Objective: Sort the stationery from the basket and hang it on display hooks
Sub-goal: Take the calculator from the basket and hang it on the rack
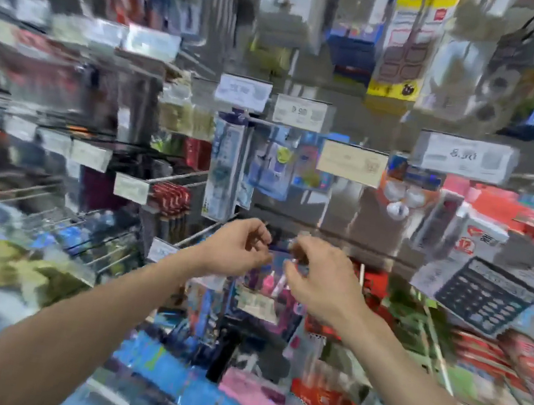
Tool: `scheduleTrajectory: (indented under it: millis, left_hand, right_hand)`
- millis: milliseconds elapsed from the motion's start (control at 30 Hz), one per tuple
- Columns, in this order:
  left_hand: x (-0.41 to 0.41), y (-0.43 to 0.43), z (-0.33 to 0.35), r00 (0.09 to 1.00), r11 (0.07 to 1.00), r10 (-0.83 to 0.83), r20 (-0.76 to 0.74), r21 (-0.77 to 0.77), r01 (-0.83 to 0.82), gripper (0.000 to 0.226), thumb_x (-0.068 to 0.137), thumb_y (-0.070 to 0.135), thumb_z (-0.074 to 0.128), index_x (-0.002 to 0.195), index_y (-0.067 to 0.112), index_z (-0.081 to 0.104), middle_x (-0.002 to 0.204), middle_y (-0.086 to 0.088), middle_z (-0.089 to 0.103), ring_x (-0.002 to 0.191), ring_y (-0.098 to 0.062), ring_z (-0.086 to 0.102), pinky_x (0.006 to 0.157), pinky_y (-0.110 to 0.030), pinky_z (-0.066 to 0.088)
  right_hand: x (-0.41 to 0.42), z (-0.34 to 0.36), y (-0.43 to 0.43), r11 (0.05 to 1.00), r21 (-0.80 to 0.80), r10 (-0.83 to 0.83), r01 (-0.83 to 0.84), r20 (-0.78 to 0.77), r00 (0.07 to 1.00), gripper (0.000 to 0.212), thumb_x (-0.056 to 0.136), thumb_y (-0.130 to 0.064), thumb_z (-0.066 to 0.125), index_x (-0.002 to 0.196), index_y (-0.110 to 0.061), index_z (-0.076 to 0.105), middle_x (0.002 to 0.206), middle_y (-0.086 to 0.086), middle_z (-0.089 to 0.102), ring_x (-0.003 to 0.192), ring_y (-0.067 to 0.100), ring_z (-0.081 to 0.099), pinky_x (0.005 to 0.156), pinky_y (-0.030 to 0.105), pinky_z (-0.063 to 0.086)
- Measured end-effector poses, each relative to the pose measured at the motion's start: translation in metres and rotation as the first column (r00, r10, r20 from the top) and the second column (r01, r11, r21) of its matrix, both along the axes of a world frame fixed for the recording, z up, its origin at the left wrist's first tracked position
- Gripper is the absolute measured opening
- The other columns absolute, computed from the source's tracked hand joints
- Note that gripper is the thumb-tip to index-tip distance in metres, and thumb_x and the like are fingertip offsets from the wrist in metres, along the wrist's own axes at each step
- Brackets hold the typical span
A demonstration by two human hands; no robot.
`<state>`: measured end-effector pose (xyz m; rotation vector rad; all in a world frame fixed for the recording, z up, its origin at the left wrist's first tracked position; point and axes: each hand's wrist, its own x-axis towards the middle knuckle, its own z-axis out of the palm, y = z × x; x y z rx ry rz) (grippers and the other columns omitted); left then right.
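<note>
A person's two bare forearms reach forward from the bottom corners of a heavily blurred view of a shop's stationery display. The hands meet near the centre, just below the middle of the frame.

The left hand (234,249) and the right hand (320,276) are close together, both with fingers curled inward. Between them they pinch the upper edge of a small stationery packet (277,266), which looks clear with blue and purple printing and something pink inside. Blur hides its exact contents. The packet hangs down between the two hands, in front of the display wall and above other hanging goods.

Thin metal display hooks (179,177) stick out from the wall to the left of the hands, some bare along their length, one carrying a row of red items (171,196). White price tags (301,113) sit at the front ends of hooks above the hands. A tall blue pack (225,168) hangs just above the left hand.

To the right, a boxed black calculator (484,295) sits among red and pink packages. Pink packs (249,404) and blue ones fill the bottom of the view, below the forearms.
</note>
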<state>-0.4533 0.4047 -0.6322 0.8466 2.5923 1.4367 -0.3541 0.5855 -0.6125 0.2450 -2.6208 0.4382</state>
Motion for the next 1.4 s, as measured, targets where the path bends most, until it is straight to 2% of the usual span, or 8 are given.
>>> scheduleTrajectory:
  millis: [133,233,400,567,867,1100,1267,1400]
  left_hand:
    - [0.007,-0.120,0.038,0.976,0.979,0.199,0.090,-0.055,-0.195,0.024,0.081,0.029,0.075,0.097,0.018,0.061,0.085,-0.002,0.064,0.073,-0.017,0.060,0.071,-0.037,0.050]
    - [0.035,-0.210,0.091,0.915,0.922,0.385,0.124,-0.110,-0.373,0.013,0.088,0.016,0.072,0.095,0.020,0.062,0.080,0.004,0.064,0.070,-0.011,0.058,0.069,-0.026,0.049]
    - [0.111,-0.337,0.183,0.798,0.801,0.591,0.120,-0.206,-0.563,0.026,0.087,0.015,0.081,0.102,0.017,0.060,0.096,-0.005,0.069,0.086,-0.022,0.067,0.085,-0.034,0.055]
    - [0.219,-0.432,0.269,0.626,0.628,0.774,0.098,-0.244,-0.739,0.036,0.084,0.029,0.083,0.107,0.016,0.059,0.096,0.002,0.062,0.082,-0.018,0.060,0.077,-0.028,0.049]
    - [0.396,-0.565,0.357,0.316,0.342,0.940,0.133,-0.356,-0.870,0.056,0.088,0.039,0.080,0.130,0.018,0.050,0.128,0.002,0.055,0.114,-0.020,0.060,0.098,-0.041,0.053]
    - [0.541,-0.655,0.375,0.082,0.127,0.988,0.131,-0.385,-0.914,0.059,0.093,0.035,0.076,0.140,0.014,0.047,0.136,0.000,0.051,0.120,-0.019,0.056,0.093,-0.033,0.050]
    - [0.648,-0.716,0.374,-0.142,-0.072,0.980,0.139,-0.416,-0.906,0.057,0.086,0.040,0.082,0.128,0.016,0.052,0.127,0.000,0.055,0.119,-0.023,0.057,0.093,-0.033,0.047]
    - [0.731,-0.764,0.371,-0.299,-0.208,0.939,0.170,-0.413,-0.887,0.098,0.061,0.067,0.081,0.137,0.016,0.046,0.134,-0.004,0.052,0.105,-0.031,0.059,0.096,-0.046,0.054]
  right_hand:
    - [-0.023,0.051,-0.096,0.986,-0.061,0.166,-0.156,0.234,0.958,0.025,0.094,-0.032,0.063,0.117,-0.023,0.061,0.102,-0.001,0.066,0.097,0.025,0.063,0.075,0.034,0.043]
    - [-0.025,0.103,-0.171,0.962,-0.084,0.273,-0.261,0.358,0.893,0.026,0.097,-0.033,0.062,0.120,-0.022,0.058,0.098,0.002,0.067,0.090,0.025,0.064,0.074,0.037,0.048]
    - [-0.005,0.193,-0.294,0.889,-0.151,0.457,-0.433,0.382,0.804,0.032,0.091,-0.031,0.068,0.119,-0.018,0.063,0.105,0.005,0.070,0.099,0.026,0.064,0.074,0.032,0.041]
    - [0.043,0.281,-0.405,0.771,-0.209,0.624,-0.602,0.434,0.649,0.048,0.094,-0.036,0.068,0.135,-0.016,0.057,0.130,0.006,0.064,0.122,0.027,0.059,0.094,0.031,0.043]
    - [0.131,0.363,-0.554,0.499,-0.268,0.836,-0.824,0.400,0.376,0.056,0.090,-0.033,0.075,0.137,-0.010,0.054,0.135,0.006,0.061,0.123,0.026,0.059,0.101,0.039,0.047]
    - [0.218,0.376,-0.700,0.277,-0.271,0.883,-0.922,0.450,0.133,0.064,0.090,-0.038,0.074,0.144,-0.012,0.049,0.142,0.008,0.055,0.126,0.028,0.056,0.105,0.044,0.046]
    - [0.299,0.377,-0.812,0.121,-0.275,0.871,-0.954,0.490,-0.031,0.063,0.091,-0.033,0.075,0.145,-0.014,0.046,0.140,0.004,0.054,0.119,0.027,0.061,0.090,0.036,0.051]
    - [0.366,0.375,-0.896,-0.008,-0.259,0.867,-0.966,0.479,-0.136,0.055,0.090,-0.032,0.076,0.136,-0.016,0.051,0.127,0.004,0.057,0.115,0.027,0.059,0.084,0.037,0.052]
